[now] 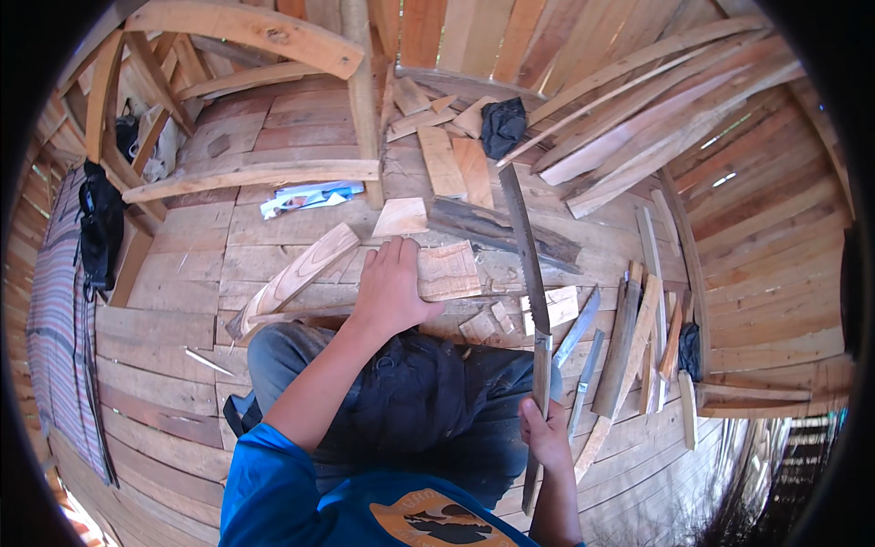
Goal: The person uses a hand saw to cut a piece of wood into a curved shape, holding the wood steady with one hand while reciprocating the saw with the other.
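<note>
My left hand (390, 287) rests on a light wooden block (448, 272) lying on the plank floor in front of my knees, fingers spread over its left end. My right hand (545, 436) grips the wooden handle of a long machete (524, 246). Its dark blade points away from me, up past the right side of the block. A curved piece of carved wood (296, 273) lies just left of my left hand.
Other blades and wooden sticks (620, 351) lie to the right of the machete. Small offcuts (488, 324) sit near my knee. Long planks (656, 118) lean at the upper right, a dark cloth (503, 126) and a wooden frame (246, 109) lie beyond.
</note>
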Available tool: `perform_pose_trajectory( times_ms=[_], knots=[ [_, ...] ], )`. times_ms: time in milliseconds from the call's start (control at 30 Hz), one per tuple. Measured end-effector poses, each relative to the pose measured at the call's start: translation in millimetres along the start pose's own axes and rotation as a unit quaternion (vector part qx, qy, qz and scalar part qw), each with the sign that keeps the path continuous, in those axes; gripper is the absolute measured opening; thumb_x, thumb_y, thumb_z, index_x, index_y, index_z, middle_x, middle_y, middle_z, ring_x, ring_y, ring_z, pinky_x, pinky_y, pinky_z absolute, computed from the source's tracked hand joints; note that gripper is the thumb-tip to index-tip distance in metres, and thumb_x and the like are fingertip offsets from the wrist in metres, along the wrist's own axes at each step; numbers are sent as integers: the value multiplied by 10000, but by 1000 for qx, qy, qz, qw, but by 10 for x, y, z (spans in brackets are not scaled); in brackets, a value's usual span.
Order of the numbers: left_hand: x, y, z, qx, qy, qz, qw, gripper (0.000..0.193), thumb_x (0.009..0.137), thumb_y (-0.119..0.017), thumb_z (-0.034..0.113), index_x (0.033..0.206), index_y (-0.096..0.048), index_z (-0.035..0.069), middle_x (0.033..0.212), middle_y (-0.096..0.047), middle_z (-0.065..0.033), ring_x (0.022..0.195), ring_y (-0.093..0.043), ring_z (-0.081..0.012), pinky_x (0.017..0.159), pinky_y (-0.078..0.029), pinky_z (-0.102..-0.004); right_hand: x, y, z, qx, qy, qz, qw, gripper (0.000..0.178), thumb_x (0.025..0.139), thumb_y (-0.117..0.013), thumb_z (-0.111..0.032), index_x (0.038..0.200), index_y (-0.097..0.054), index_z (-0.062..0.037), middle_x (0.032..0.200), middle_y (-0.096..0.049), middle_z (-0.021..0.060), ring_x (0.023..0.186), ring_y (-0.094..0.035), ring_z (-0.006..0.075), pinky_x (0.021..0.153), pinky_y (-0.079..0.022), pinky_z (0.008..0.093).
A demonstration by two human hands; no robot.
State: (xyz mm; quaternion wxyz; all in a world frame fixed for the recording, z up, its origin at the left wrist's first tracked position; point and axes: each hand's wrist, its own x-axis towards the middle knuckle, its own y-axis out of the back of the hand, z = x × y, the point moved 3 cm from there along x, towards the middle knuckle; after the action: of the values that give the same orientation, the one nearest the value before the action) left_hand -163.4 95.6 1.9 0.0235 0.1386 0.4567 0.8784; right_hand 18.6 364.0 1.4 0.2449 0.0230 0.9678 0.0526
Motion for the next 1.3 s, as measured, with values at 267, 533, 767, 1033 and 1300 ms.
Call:
perform_pose_trajectory(
  times_ms=[267, 533, 767, 1033, 1300],
  knots=[
    [297, -355, 141, -40, -81, -59, 994, 796, 519, -874, 342, 1134, -518, -16, 1106, -580, -220, 1087, -543, -384, 981, -397, -447, 443, 103, -11, -105, 67, 131, 984, 250, 1018, -567, -260, 894, -571, -44, 550, -440, -29, 426, -427, 66, 395, -350, 241],
    [314, -550, -261, -62, -24, -100, 993, 836, 550, -856, 360, 1188, -498, -47, 1134, -582, -227, 1121, -553, -389, 989, -412, -458, 555, -183, 181, -139, 137, 82, 977, 257, 1033, -507, -198, 1179, -577, 1, 765, -623, 74, 626, -590, 117, 519, -474, 243],
    [377, -383, -375, -78, 12, -212, 974, 884, 609, -816, 442, 1226, -500, -107, 1112, -645, -251, 1037, -649, -366, 912, -501, -442, 542, -570, -300, -46, 31, 20, 998, 271, 1049, -467, -246, 1082, -589, -7, 739, -588, 28, 620, -535, 88, 537, -409, 225],
    [310, -208, -288, -80, 9, -181, 980, 836, 610, -812, 467, 1157, -530, -99, 1001, -677, -241, 923, -684, -364, 824, -543, -427, 582, -643, -402, -188, 117, 54, 974, 397, 1058, -432, -414, 960, -536, -43, 656, -415, -43, 548, -364, 34, 474, -288, 207],
    [199, 204, -357, -47, -10, -119, 992, 737, 544, -839, 398, 1054, -550, -48, 979, -666, -225, 960, -656, -373, 825, -523, -423, 398, -695, -458, -293, 110, 62, 948, 431, 1053, -425, -358, 822, -537, -12, 623, -505, 85, 575, -517, 193, 544, -399, 364]
  ],
)
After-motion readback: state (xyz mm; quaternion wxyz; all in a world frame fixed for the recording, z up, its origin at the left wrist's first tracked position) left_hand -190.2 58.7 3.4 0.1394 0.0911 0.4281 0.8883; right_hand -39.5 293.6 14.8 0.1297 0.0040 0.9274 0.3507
